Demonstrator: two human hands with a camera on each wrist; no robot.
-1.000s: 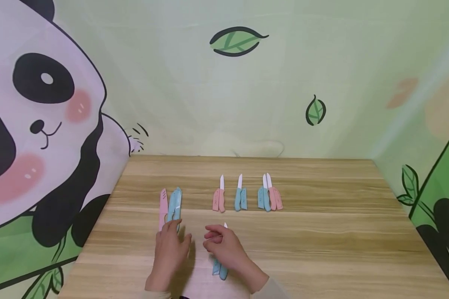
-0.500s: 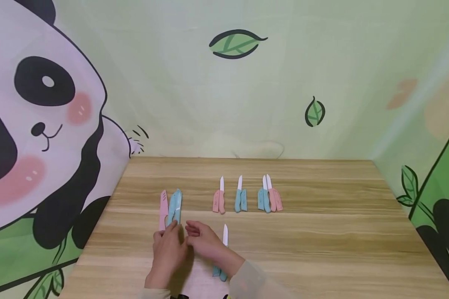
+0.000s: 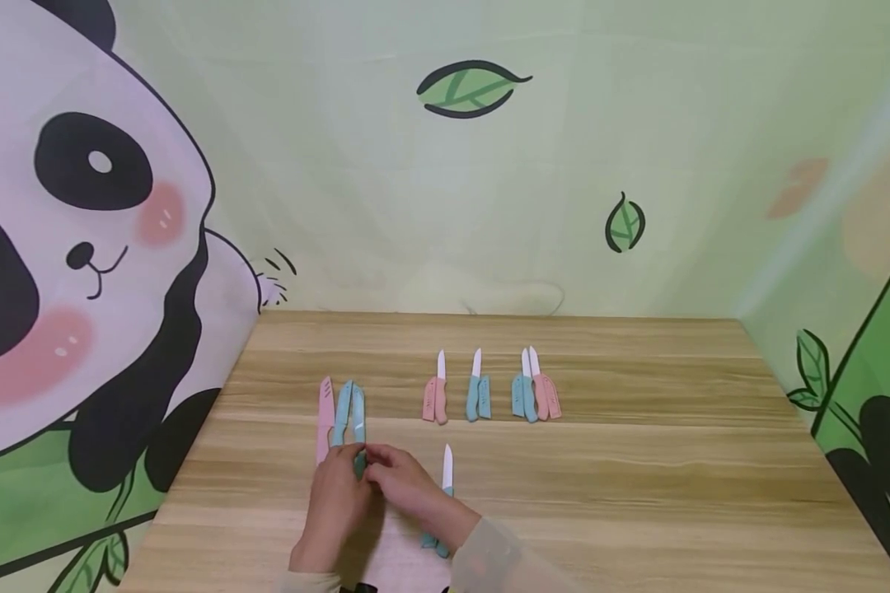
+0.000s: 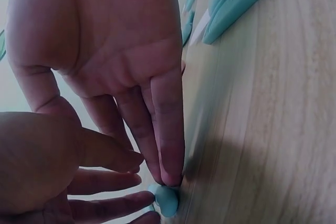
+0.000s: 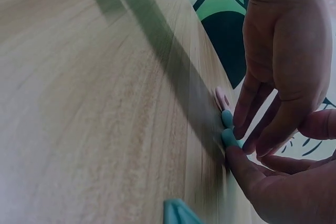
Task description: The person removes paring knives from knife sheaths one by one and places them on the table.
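Note:
At the left of the head view a pink sheathed knife [image 3: 325, 403] and two blue sheathed knives lie in a row. The right-hand blue sheathed knife [image 3: 359, 403] leans away from the other blue sheathed knife [image 3: 344, 408]. Both hands meet at its handle. My left hand [image 3: 337, 490] reaches down with nearly straight fingers, their tips touching the blue handle [image 4: 167, 202]. From the right, my right hand [image 3: 408, 487] touches the same handle with extended fingers. Under my right forearm lies a bare-bladed knife [image 3: 447, 469], its blue handle and sheath partly hidden.
Farther back on the wooden table [image 3: 638, 461] lie several bare-bladed knives beside their sheaths: a pink knife [image 3: 441, 395], a blue knife [image 3: 474, 391], and a close blue and pink pair [image 3: 540, 395]. A panda-printed cloth [image 3: 326, 165] hangs behind the table.
My right hand has come leftward from over the front knife to my left hand. The right-hand blue sheathed knife has shifted slightly right, its sheath tip parting from its neighbour.

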